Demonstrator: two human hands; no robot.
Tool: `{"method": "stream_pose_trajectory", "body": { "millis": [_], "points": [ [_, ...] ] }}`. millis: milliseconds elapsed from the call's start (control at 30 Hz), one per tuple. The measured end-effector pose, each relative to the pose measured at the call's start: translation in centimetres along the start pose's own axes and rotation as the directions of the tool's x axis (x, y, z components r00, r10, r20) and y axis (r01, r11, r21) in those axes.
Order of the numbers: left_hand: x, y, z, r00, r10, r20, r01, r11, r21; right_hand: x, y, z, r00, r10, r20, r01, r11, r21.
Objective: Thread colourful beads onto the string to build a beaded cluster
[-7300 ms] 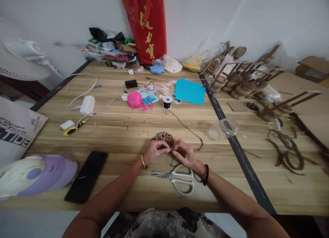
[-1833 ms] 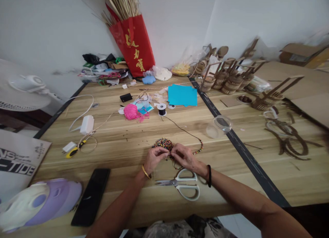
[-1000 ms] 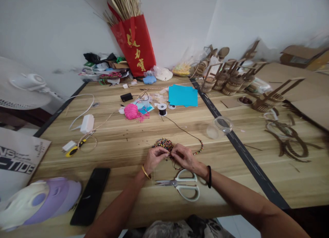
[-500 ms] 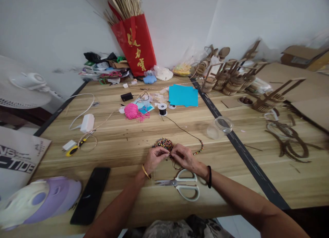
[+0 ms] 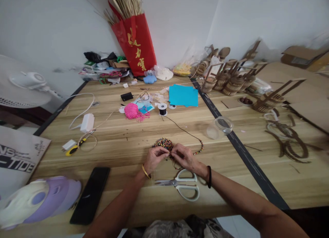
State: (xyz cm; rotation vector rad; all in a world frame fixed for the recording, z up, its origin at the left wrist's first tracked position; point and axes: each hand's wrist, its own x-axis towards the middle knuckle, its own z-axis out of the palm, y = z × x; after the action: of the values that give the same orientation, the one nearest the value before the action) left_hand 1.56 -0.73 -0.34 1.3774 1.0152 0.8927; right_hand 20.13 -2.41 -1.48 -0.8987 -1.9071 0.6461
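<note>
My left hand point(image 5: 154, 158) and my right hand point(image 5: 185, 156) meet fingertip to fingertip just in front of a pile of small coloured beads point(image 5: 162, 142) on the wooden table point(image 5: 123, 135). The fingers pinch something tiny between them; it looks like a bead and the end of a thin dark cord point(image 5: 183, 129). That cord runs back to a black spool point(image 5: 162, 109), and a short run of threaded beads point(image 5: 199, 149) lies on it right of my right hand. White-handled scissors point(image 5: 183, 186) lie just below my wrists.
A black phone point(image 5: 89, 195) and a purple-and-white object point(image 5: 38, 201) lie front left. A clear plastic cup point(image 5: 219, 127) lies on its side to the right. Pink yarn point(image 5: 131, 111), blue paper point(image 5: 183, 95), a red bag point(image 5: 134, 42) and wooden craft pieces point(image 5: 231, 81) fill the back.
Both hands stay pinched together at the bead pile, with only slight finger motion. Since the oldest frame the view has tilted up, showing more of the wall and the red bag.
</note>
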Motion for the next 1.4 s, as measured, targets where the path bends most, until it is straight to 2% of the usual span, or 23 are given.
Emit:
{"method": "stream_pose_trajectory", "body": {
  "millis": [1400],
  "points": [
    [0.19, -0.42, 0.02, 0.999, 0.037, 0.01, -0.038, 0.999, 0.028, 0.05, -0.19, -0.11, 0.999, -0.014, 0.046, 0.013, 1.0, 0.011]
  ]
}}
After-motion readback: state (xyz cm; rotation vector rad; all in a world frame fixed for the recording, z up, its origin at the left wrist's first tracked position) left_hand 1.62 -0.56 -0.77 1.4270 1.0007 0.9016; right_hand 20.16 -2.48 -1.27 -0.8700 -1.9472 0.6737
